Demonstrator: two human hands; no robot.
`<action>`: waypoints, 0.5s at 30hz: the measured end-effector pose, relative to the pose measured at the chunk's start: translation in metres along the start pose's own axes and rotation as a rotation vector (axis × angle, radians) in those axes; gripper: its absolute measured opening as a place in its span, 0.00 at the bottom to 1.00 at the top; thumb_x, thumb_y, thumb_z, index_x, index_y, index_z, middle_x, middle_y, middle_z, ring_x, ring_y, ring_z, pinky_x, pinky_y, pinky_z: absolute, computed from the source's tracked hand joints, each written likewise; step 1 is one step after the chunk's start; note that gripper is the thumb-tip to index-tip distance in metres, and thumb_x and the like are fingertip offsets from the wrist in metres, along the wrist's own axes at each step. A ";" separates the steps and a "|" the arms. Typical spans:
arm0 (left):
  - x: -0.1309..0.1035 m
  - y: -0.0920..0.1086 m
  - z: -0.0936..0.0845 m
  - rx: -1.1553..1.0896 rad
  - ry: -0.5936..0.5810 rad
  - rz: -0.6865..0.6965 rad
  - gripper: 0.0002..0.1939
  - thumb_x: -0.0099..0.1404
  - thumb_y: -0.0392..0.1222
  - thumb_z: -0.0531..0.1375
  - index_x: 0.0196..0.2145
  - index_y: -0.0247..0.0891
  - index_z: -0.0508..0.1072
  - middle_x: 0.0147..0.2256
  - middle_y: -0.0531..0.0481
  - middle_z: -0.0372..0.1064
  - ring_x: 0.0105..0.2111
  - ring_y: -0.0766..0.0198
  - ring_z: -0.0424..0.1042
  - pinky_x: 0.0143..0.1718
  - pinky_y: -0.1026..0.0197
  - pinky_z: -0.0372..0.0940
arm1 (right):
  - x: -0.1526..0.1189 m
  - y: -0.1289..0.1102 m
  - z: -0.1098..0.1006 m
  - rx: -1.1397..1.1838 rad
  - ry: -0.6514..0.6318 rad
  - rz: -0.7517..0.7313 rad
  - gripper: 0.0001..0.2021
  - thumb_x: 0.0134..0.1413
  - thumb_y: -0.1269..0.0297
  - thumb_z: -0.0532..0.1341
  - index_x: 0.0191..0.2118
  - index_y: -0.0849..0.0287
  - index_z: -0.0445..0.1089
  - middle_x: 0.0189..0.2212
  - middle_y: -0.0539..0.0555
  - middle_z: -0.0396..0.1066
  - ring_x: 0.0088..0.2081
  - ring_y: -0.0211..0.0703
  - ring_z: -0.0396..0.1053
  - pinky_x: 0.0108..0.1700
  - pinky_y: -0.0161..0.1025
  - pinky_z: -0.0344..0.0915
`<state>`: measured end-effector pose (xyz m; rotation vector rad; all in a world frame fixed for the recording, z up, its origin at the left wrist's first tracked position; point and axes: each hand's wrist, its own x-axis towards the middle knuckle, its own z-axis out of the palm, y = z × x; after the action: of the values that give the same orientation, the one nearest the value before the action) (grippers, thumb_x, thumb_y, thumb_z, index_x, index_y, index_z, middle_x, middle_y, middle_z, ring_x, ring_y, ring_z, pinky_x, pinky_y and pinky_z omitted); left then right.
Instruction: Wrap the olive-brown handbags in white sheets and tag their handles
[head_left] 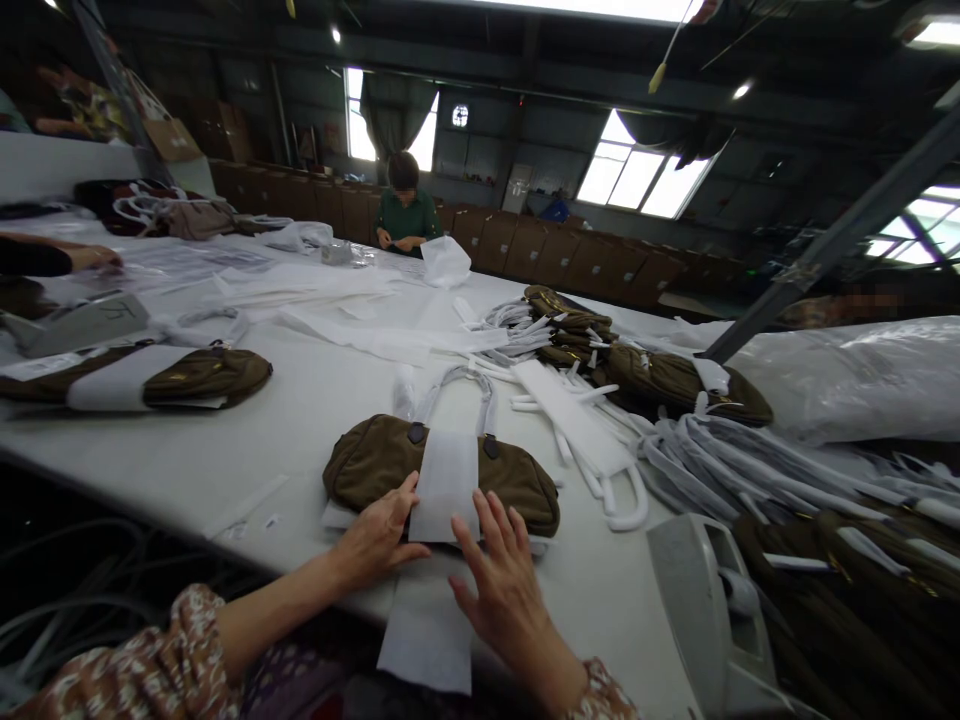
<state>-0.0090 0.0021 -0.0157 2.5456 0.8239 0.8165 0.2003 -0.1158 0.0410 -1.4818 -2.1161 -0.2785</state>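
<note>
An olive-brown handbag lies on the white table in front of me, its wrapped handles pointing away. Across its middle runs a strip of white wrapping sheet, and a lower length of white sheet hangs over the table's near edge. My left hand rests at the strip's left side on the bag, fingers extended and thumb apart. On the other side my right hand is spread over the strip's right edge and the bag's front. Neither hand grips anything that I can see.
Another wrapped bag lies at the left. To the right are piled olive bags, white padded tubes and a grey tape dispenser. A person in green works across the table; another person's hand reaches in from the left.
</note>
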 end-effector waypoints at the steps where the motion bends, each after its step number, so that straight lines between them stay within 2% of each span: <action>1: -0.001 0.000 0.001 -0.011 0.017 0.009 0.33 0.59 0.48 0.64 0.56 0.39 0.53 0.63 0.31 0.49 0.58 0.48 0.61 0.53 0.46 0.65 | 0.012 0.005 0.004 0.000 -0.039 0.027 0.33 0.49 0.73 0.60 0.63 0.56 0.56 0.63 0.64 0.53 0.63 0.59 0.53 0.59 0.60 0.54; 3: -0.003 0.000 0.004 -0.028 0.046 0.029 0.30 0.57 0.43 0.66 0.52 0.39 0.55 0.62 0.32 0.52 0.59 0.50 0.60 0.55 0.46 0.64 | 0.033 0.016 0.011 0.090 -0.117 0.092 0.30 0.48 0.76 0.60 0.60 0.56 0.62 0.57 0.62 0.64 0.56 0.53 0.64 0.55 0.51 0.61; 5: -0.005 -0.001 0.005 -0.023 0.076 0.022 0.30 0.55 0.40 0.68 0.49 0.39 0.55 0.60 0.33 0.55 0.58 0.51 0.61 0.54 0.48 0.64 | 0.050 0.027 0.014 0.271 -0.144 0.200 0.19 0.49 0.74 0.60 0.49 0.55 0.72 0.45 0.57 0.74 0.45 0.46 0.71 0.48 0.43 0.65; 7: -0.005 0.000 0.006 0.028 0.088 0.010 0.31 0.53 0.40 0.69 0.49 0.39 0.56 0.59 0.34 0.58 0.57 0.51 0.63 0.54 0.48 0.64 | 0.068 0.040 0.008 0.426 -0.097 0.319 0.07 0.53 0.68 0.61 0.37 0.55 0.76 0.35 0.53 0.76 0.38 0.44 0.72 0.44 0.40 0.66; 9: -0.001 0.003 0.005 0.137 0.040 0.043 0.32 0.52 0.40 0.70 0.51 0.39 0.59 0.57 0.36 0.60 0.56 0.49 0.64 0.55 0.46 0.62 | 0.091 0.055 -0.002 0.512 -0.037 0.432 0.08 0.55 0.62 0.61 0.31 0.57 0.76 0.29 0.51 0.75 0.34 0.43 0.72 0.40 0.38 0.67; 11: 0.006 0.007 0.003 0.282 -0.069 0.104 0.34 0.53 0.42 0.69 0.55 0.41 0.60 0.56 0.38 0.63 0.54 0.47 0.65 0.54 0.44 0.61 | 0.120 0.073 -0.013 0.542 0.002 0.524 0.12 0.55 0.58 0.60 0.28 0.60 0.75 0.23 0.50 0.72 0.30 0.41 0.71 0.34 0.36 0.68; 13: 0.013 0.008 0.002 0.416 -0.167 0.164 0.39 0.55 0.44 0.68 0.60 0.44 0.57 0.56 0.38 0.64 0.52 0.47 0.67 0.52 0.43 0.62 | 0.155 0.090 -0.019 0.597 0.028 0.616 0.13 0.55 0.58 0.60 0.27 0.61 0.73 0.22 0.50 0.70 0.27 0.39 0.70 0.27 0.33 0.68; 15: 0.017 0.007 0.004 0.508 -0.204 0.225 0.41 0.58 0.48 0.66 0.63 0.47 0.52 0.56 0.38 0.64 0.50 0.48 0.69 0.50 0.45 0.63 | 0.190 0.107 -0.019 0.656 0.045 0.685 0.11 0.56 0.59 0.59 0.30 0.62 0.72 0.23 0.50 0.71 0.25 0.37 0.70 0.23 0.31 0.69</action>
<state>0.0074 0.0068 -0.0083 3.1492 0.7622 0.4303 0.2563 0.0683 0.1441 -1.6227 -1.3359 0.5716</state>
